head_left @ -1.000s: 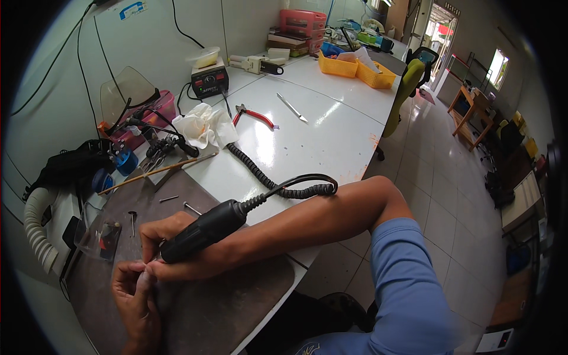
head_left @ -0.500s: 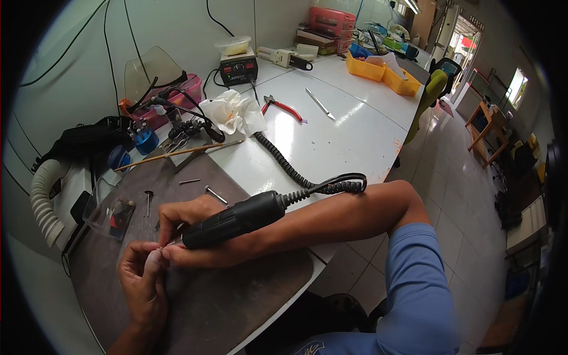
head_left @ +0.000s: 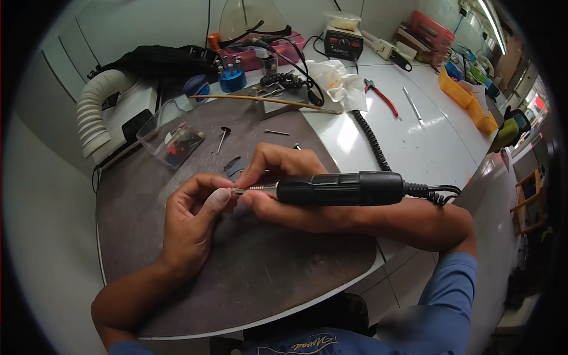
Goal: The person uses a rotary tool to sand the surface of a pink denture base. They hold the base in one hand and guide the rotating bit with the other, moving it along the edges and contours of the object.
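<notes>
In my right hand [head_left: 290, 207] lies a black rotary handpiece [head_left: 340, 189], its metal nose pointing left and its coiled cord trailing over my forearm. My left hand [head_left: 195, 216] is pinched, thumb against fingers, on a tiny piece right at the tool's tip. Fingers cover most of that piece, so its kind cannot be made out. Both hands meet above a dark brown work mat [head_left: 266, 266]. Just beyond them on the mat are some small grey strips [head_left: 235, 165], a mandrel with a dark round head [head_left: 223, 139] and a thin metal bur [head_left: 277, 132].
A clear plastic box [head_left: 171, 142] with small bits sits at the mat's far left, near a ribbed white hose [head_left: 94, 112]. Farther back are a long brush [head_left: 260, 100], a blue bur holder [head_left: 231, 77], crumpled tissue [head_left: 334, 83], red-handled cutters [head_left: 384, 100] and a black control box [head_left: 343, 44].
My view has swung left, so the bench and both hands appear farther right. The handpiece now looks more level. My hands keep their holds.
</notes>
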Available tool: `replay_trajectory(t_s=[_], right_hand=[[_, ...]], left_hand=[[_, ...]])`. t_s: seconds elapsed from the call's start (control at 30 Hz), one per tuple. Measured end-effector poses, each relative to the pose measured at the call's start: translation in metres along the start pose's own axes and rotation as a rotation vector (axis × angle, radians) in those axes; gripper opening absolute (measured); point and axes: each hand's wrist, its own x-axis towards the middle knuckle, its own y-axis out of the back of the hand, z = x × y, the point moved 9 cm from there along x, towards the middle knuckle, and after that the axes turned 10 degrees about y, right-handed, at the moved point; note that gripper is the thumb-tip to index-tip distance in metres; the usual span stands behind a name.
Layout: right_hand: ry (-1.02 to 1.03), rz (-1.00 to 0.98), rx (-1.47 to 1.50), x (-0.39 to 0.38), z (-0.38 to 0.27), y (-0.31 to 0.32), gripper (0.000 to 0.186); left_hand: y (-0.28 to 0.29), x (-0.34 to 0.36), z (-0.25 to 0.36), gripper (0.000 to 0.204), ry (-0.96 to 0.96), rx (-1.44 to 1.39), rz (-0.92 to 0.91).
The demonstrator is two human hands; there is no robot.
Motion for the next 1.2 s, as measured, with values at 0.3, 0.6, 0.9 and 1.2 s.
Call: replay_trajectory(t_s=[0.3, 0.6, 0.9, 1.2], right_hand=[[0.016, 0.062, -0.028, 0.0037, -0.0067, 0.0007, 0.020], [-0.044, 0.028, 0.040, 0.0034, -0.0082, -0.0003, 0.018], [-0.019, 0.019, 0.007, 0.0045, -0.0091, -0.0017, 0.020], [0.061, 0.106, -0.044, 0.0041, -0.0100, 0.0035, 0.016]], left_hand=[[0.0053, -0.0024, -0.0042, 0.020, 0.065, -0.028, -0.019], [0.0035, -0.0004, -0.0036, 0.023, 0.038, 0.034, -0.012], [0.0003, -0.0005, -0.0005, 0.026, 0.012, 0.058, -0.057], [0.0003, 0.0005, 0.0004, 0.027, -0.008, 0.093, -0.052]])
